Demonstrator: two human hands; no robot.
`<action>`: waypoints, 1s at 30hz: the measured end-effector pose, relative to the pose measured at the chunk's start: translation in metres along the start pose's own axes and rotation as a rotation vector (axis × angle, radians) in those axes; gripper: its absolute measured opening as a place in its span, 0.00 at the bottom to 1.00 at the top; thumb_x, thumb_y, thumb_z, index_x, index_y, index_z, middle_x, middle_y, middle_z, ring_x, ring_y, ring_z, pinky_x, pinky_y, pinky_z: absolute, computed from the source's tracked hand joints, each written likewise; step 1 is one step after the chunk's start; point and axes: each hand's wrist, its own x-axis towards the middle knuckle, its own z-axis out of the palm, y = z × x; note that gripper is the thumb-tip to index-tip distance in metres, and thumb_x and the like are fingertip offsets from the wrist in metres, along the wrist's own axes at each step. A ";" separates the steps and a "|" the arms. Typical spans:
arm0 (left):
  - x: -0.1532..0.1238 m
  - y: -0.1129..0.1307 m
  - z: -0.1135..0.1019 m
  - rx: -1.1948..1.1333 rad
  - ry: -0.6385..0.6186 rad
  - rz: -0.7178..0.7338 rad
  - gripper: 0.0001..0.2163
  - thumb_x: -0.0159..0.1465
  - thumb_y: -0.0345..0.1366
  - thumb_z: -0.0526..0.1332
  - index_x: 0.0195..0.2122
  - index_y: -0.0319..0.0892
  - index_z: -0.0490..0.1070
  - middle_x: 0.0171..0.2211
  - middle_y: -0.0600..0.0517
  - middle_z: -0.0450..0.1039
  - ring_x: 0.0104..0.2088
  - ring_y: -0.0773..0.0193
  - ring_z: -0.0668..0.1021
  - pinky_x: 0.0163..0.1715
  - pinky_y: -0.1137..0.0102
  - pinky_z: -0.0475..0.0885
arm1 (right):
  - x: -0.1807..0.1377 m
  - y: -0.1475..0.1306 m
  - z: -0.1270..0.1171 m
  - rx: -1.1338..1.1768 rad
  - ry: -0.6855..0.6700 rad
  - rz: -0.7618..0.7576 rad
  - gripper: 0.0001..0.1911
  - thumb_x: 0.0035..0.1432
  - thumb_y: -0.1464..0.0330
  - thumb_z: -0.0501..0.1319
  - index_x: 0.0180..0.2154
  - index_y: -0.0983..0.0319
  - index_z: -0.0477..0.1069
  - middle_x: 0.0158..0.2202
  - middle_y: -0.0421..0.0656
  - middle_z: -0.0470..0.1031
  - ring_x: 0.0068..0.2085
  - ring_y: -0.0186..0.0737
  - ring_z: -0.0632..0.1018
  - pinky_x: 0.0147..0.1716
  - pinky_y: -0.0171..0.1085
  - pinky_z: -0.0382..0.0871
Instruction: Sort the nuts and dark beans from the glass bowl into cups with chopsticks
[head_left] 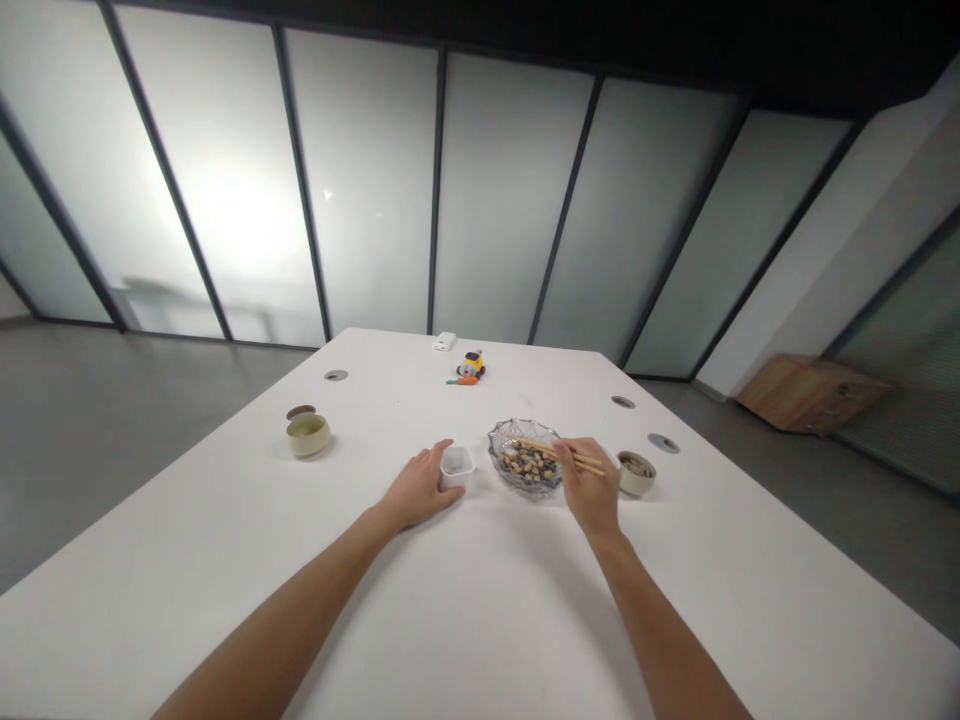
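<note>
My left hand [421, 487] is wrapped round a small white cup [457, 466] that stands on the table, its thumb and fingers on either side. In my right hand [589, 487] is a pair of wooden chopsticks [536, 446], with their tips over a clear glass bowl [496, 459]. Light and dark pieces [527, 462], perhaps nuts or beans, lie in that bowl. Just right of my right hand stands a cream bowl [637, 481] with greyish contents I cannot make out. Part of another white object [611, 462] shows behind my right hand.
On the white table [480, 620], a pale green bowl [308, 437] stands at left, a brown round piece [301, 411] behind it. Farther back are a yellow toy car [472, 364], an orange toy carrot [467, 381] and a white box-like device [444, 341]. Round grommets are set into the tabletop.
</note>
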 end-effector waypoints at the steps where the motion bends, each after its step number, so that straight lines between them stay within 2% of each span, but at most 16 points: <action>1: 0.000 0.000 0.000 0.000 -0.002 -0.001 0.36 0.63 0.43 0.68 0.70 0.42 0.57 0.61 0.40 0.73 0.60 0.44 0.76 0.61 0.54 0.68 | 0.000 0.003 0.000 -0.017 -0.010 -0.016 0.23 0.72 0.52 0.56 0.32 0.57 0.78 0.31 0.44 0.79 0.34 0.43 0.78 0.38 0.42 0.71; 9: 0.000 0.000 -0.001 0.003 0.006 0.015 0.35 0.64 0.44 0.68 0.69 0.43 0.58 0.61 0.40 0.73 0.60 0.43 0.76 0.61 0.54 0.69 | -0.002 0.009 0.006 -0.063 -0.080 -0.079 0.21 0.73 0.54 0.56 0.32 0.57 0.77 0.30 0.43 0.79 0.34 0.43 0.78 0.39 0.41 0.69; 23: -0.001 0.001 -0.001 0.012 -0.012 0.012 0.35 0.64 0.43 0.67 0.70 0.40 0.57 0.63 0.38 0.71 0.60 0.43 0.75 0.61 0.53 0.69 | 0.000 0.009 0.003 -0.086 -0.062 -0.069 0.22 0.73 0.52 0.56 0.31 0.57 0.76 0.29 0.42 0.77 0.32 0.42 0.76 0.36 0.40 0.68; 30: -0.001 0.003 -0.003 0.017 -0.020 -0.003 0.35 0.64 0.43 0.67 0.70 0.40 0.57 0.62 0.38 0.72 0.60 0.43 0.75 0.61 0.54 0.68 | 0.000 0.009 0.003 -0.091 -0.097 -0.126 0.21 0.73 0.54 0.57 0.32 0.58 0.76 0.29 0.41 0.76 0.32 0.41 0.76 0.36 0.39 0.68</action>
